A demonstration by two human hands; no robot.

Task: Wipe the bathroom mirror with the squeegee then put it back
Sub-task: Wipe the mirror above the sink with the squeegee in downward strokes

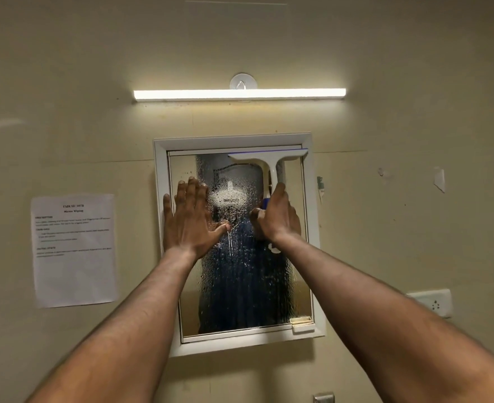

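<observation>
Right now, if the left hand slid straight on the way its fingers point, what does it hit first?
The left hand lies flat on the wet mirror, fingers pointing up. Sliding on, it would probably meet the white frame top first; the squeegee sits off right.

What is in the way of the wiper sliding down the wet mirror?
Nothing visible. The squeegee sits at the mirror's top right; below it is droplet-covered glass. The left hand presses flat further left.

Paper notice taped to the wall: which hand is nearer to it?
Left. The left hand lies flat on the mirror's left edge, beside the paper notice; the right hand holds the squeegee farther right.
</observation>
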